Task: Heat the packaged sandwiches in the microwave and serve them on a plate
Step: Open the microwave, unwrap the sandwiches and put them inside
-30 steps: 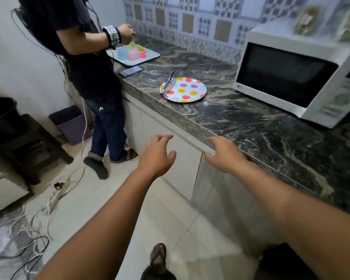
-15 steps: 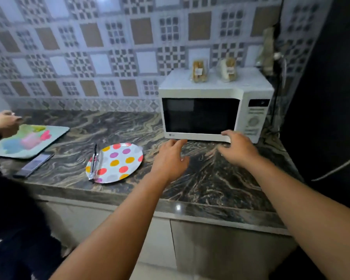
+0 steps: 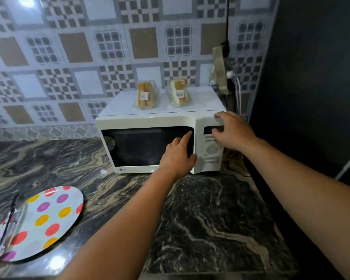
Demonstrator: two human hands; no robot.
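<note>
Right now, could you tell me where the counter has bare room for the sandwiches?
Bare marble counter lies between the polka-dot plate and the dark right wall, in front of the microwave. It is crowded at the microwave front, where the left hand and right hand reach.

White microwave (image 3: 160, 120), black-and-tan veined counter (image 3: 210, 219), polka-dot plate (image 3: 55, 219), seemingly grey-brown checked tiles (image 3: 109, 47).

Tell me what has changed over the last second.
Both hands went from hovering at the counter's edge up to the microwave: the left hand now points a finger at the door's right edge, and the right hand reaches over the control panel. Neither holds anything. The door stays shut, the two packaged sandwiches stay on top, and the spotted plate stays on the counter.
</note>
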